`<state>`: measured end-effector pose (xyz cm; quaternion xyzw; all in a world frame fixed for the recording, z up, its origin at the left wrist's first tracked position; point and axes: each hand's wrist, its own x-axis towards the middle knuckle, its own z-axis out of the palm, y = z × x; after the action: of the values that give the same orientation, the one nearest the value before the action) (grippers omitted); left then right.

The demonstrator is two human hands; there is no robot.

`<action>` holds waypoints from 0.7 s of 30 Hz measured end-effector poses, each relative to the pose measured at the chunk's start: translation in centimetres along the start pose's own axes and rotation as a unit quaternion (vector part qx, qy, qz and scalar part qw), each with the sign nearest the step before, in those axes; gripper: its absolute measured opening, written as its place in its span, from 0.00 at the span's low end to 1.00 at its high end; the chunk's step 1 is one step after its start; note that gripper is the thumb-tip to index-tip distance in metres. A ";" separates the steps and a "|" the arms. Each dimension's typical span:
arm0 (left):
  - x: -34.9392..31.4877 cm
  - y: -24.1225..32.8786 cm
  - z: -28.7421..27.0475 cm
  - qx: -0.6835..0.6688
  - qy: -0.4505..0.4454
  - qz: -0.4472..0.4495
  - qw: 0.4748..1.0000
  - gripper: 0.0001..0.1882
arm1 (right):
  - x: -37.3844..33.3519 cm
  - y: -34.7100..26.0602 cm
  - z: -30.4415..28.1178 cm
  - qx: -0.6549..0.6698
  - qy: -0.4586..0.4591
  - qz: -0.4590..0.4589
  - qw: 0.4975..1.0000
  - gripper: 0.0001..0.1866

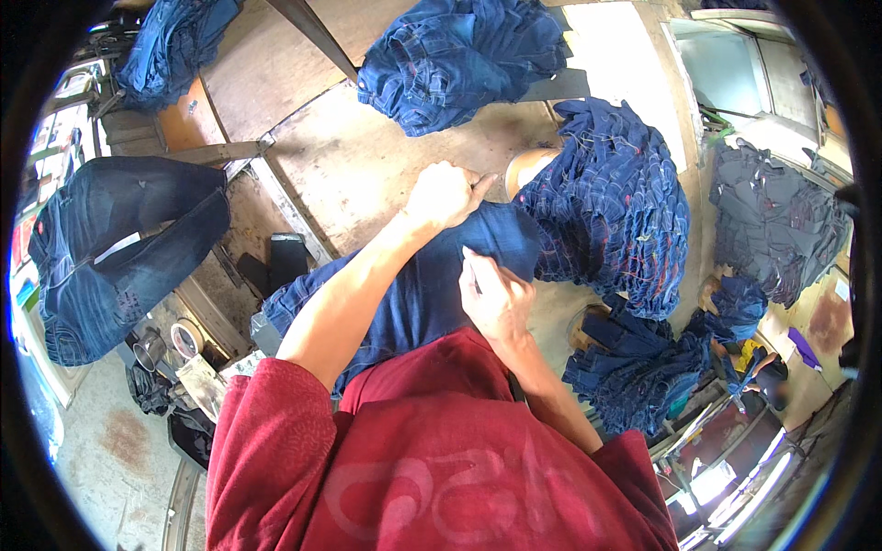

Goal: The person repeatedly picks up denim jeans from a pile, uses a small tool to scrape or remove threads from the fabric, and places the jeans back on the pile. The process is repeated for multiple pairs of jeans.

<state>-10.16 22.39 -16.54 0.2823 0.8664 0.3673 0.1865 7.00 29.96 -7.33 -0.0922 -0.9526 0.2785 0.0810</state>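
Note:
A pair of blue jeans [413,289] lies stretched in front of me, one end against my red shirt. At its far edge is my left hand [447,195], closed like a fist with thumb and forefinger pressed together toward the right. Whatever is between those fingers is too small to make out. My right hand [499,298] rests on the denim, nearer to me, its fingers curled in a pinch. A small dark bit shows at the fingers, but its kind is hidden. Just right of the jeans hangs a thick stack of dark blue denim [616,207] with loose threads.
A denim heap [459,60] lies on the far wooden table [340,165]. Dark jeans [129,257] drape at left, near a tape roll [186,338]. Grey garments [776,216] are piled at right. More denim [625,367] sits lower right, near another person [767,376].

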 end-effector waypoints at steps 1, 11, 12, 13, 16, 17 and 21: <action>0.0 0.0 0.0 0.005 -0.002 -0.002 1.000 0.26 | 0.4 0.3 0.5 -0.022 -0.010 -0.006 1.000 0.07; 0.0 -0.4 0.7 0.011 -0.001 -0.006 1.000 0.25 | -0.1 0.1 -0.9 -0.062 -0.075 -0.019 0.995 0.02; 0.0 -0.4 0.7 0.004 -0.003 -0.015 1.000 0.25 | -0.2 0.1 -0.9 -0.041 -0.070 -0.003 0.997 0.03; -0.1 -0.4 0.7 0.005 -0.008 -0.020 1.000 0.25 | -0.2 0.1 -0.8 -0.020 -0.065 0.013 0.998 0.03; -0.1 -0.2 0.6 0.010 -0.012 -0.027 1.000 0.25 | 0.4 0.4 0.1 -0.009 -0.009 0.004 1.000 0.04; -0.1 -0.1 0.5 0.015 -0.006 -0.023 1.000 0.25 | 0.5 0.4 0.5 -0.020 -0.014 0.001 1.000 0.04; 0.0 0.1 0.4 0.020 0.000 -0.021 1.000 0.25 | 0.5 0.0 0.5 -0.079 -0.034 -0.006 0.996 0.04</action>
<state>-9.93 22.62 -16.73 0.2680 0.8792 0.3458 0.1888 6.46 29.84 -7.70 -0.0832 -0.9743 0.2048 0.0429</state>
